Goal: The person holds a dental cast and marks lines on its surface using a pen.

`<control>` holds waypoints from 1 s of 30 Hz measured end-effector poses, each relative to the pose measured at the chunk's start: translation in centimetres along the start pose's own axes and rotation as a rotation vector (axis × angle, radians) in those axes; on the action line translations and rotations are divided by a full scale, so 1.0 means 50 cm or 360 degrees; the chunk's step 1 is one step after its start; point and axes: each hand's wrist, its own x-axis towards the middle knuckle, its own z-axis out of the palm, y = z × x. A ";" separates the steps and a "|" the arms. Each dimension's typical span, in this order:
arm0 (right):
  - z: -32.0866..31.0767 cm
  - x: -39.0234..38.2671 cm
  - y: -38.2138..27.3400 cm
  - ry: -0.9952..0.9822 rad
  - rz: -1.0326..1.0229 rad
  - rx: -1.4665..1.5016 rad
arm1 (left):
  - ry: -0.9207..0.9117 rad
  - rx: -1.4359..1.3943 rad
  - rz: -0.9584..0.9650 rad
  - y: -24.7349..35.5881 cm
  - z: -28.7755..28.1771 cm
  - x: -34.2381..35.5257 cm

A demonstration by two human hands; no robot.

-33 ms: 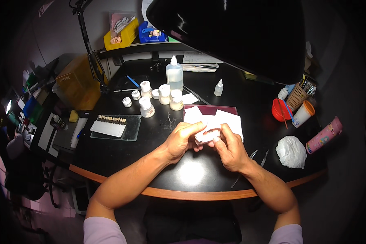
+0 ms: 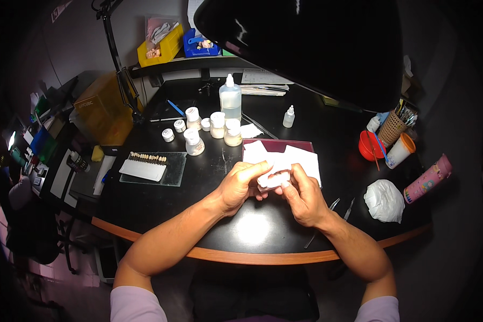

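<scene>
Between my two hands sits a small whitish dental model [image 2: 274, 181], brightly lit and partly covered by fingers. My left hand [image 2: 243, 183] grips its left side with the thumb on top and fingers curled beneath. On the other side, my right hand [image 2: 304, 199] pinches it with the thumb in front and the index finger behind. Just beyond lie white paper sheets [image 2: 306, 158] on a dark red pad [image 2: 284, 144]. Tweezers [image 2: 334, 203] and another slim metal tool [image 2: 350, 208] lie by my right forearm.
White-capped powder jars [image 2: 194, 144] and a large clear bottle [image 2: 230, 102] stand behind the hands; a small dropper bottle [image 2: 288, 117] is further right. A tooth shade guide [image 2: 145, 167] rests on a glass slab at left. Crumpled white tissue [image 2: 384, 200], a pink bottle [image 2: 428, 179] and a red bowl [image 2: 369, 146] sit at right. A black lamp hood [image 2: 316, 43] hangs overhead.
</scene>
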 end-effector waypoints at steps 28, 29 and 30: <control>0.000 0.001 -0.004 -0.0001 -0.0003 0.0029 | -0.0007 0.0019 0.0007 0.006 0.004 -0.002; 0.001 0.002 -0.004 0.0004 -0.0013 0.0026 | -0.0010 0.0025 0.0009 0.008 0.004 -0.001; 0.001 0.002 -0.003 0.0008 -0.0022 0.0023 | -0.0012 0.0032 0.0010 0.010 0.004 -0.001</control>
